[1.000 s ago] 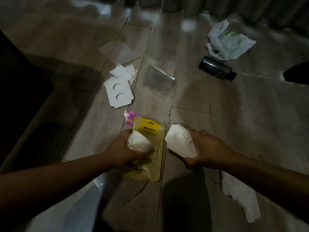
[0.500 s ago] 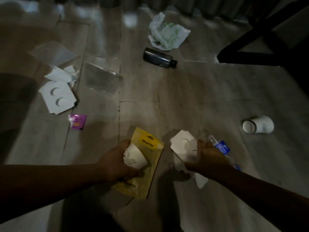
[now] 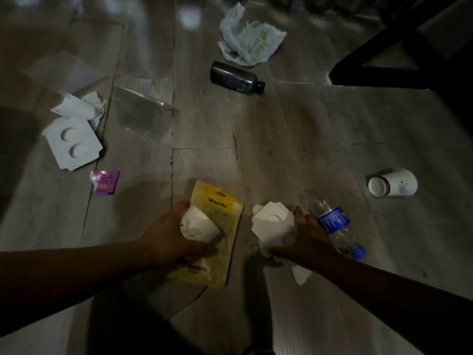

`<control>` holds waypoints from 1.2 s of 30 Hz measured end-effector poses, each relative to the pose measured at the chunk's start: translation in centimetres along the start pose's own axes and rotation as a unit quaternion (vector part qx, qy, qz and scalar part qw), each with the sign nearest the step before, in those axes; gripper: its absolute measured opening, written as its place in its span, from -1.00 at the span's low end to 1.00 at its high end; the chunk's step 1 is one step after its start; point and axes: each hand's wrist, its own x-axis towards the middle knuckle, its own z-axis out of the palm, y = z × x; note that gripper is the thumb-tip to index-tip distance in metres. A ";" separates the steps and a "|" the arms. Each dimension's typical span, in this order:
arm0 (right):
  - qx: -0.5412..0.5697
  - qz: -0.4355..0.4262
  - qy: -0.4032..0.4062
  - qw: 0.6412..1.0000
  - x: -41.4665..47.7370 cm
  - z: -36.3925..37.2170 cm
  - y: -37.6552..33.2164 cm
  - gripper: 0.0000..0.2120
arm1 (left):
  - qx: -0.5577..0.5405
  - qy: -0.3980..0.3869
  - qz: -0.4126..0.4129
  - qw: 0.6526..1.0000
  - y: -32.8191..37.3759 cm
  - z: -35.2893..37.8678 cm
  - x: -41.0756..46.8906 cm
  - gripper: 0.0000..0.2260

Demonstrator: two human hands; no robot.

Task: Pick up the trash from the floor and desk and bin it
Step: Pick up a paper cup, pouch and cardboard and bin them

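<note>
1. My left hand (image 3: 169, 237) has its fingers curled round a white paper cup (image 3: 201, 224). A yellow pouch (image 3: 222, 252) is pinched under the cup, and both are low over the floor (image 3: 294, 129).
2. My right hand (image 3: 304, 239) is closed tight on a folded white card (image 3: 268, 222) with a round cut-out. It also holds a crumpled paper (image 3: 300, 274) that hangs out below my wrist.
3. Just beside my right knuckles a clear water bottle (image 3: 332, 221) lies on its side. It has a blue label and a blue cap.
4. Farther right, well apart, a second paper cup (image 3: 394, 182) lies tipped over with its mouth facing left.
5. On my left, scattered on the floor, are a purple sachet (image 3: 105, 181), a two-hole card (image 3: 74, 144), some torn white scraps (image 3: 79, 108) and a clear plastic pack (image 3: 143, 108).
6. Ahead, a dark bottle (image 3: 235, 76) lies on its side near a crumpled plastic bag (image 3: 250, 37).
7. A black furniture leg (image 3: 399, 60) crosses the far right corner — nothing lies between my hands and the water bottle.
</note>
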 end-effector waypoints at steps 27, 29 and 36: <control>0.056 -0.072 0.036 0.995 1.5 3.7 -5.0 0.01 | -0.024 0.058 -0.008 0.998 -3.8 -5.2 -0.4 -0.26; 0.063 -0.080 0.042 0.994 1.6 3.1 -5.9 -0.01 | -0.027 0.060 -0.010 0.998 -3.9 -5.6 -0.5 -0.28; 0.192 -0.092 0.030 0.976 3.6 0.7 -10.4 -0.10 | -0.062 0.104 0.006 0.993 -3.5 -7.7 0.0 -0.39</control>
